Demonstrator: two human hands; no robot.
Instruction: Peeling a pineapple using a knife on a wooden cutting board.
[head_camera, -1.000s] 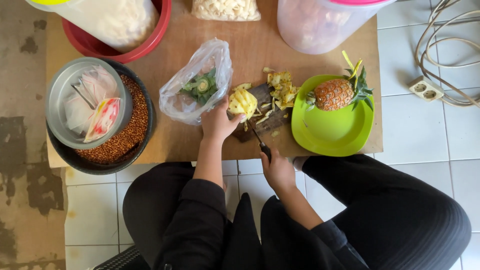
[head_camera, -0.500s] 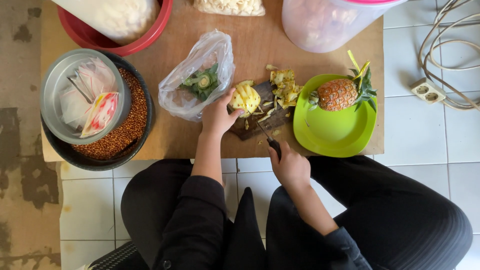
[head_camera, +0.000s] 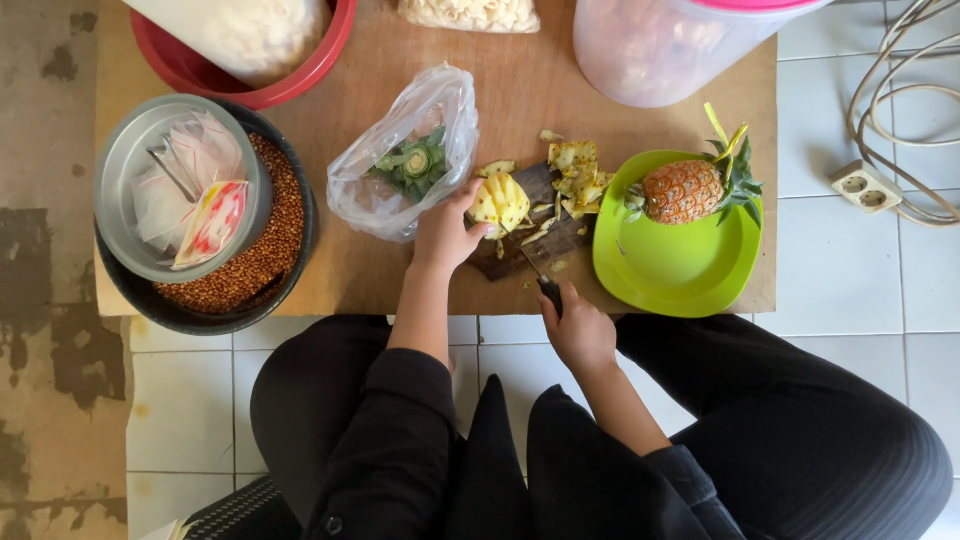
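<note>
My left hand (head_camera: 445, 235) grips a peeled yellow pineapple (head_camera: 500, 203) standing on a small dark cutting board (head_camera: 520, 255). My right hand (head_camera: 577, 328) is closed around the dark handle of a knife (head_camera: 540, 280), whose blade points up toward the fruit's lower right side. Yellow peel scraps (head_camera: 577, 175) lie on the far end of the board. A small whole pineapple (head_camera: 690, 190) with green leaves rests on a lime green plate (head_camera: 670, 265) to the right.
A clear plastic bag (head_camera: 405, 160) with green leaf tops lies left of the board. A dark bowl of brown grains (head_camera: 245, 275) holds a metal bowl (head_camera: 130, 190). A red basin (head_camera: 250, 70), a clear container (head_camera: 670, 45) and a white power strip (head_camera: 865, 185) surround the brown board.
The knife hand has shifted slightly down and right, the blade still against the peeled pineapple. The left hand keeps its hold on the fruit.
</note>
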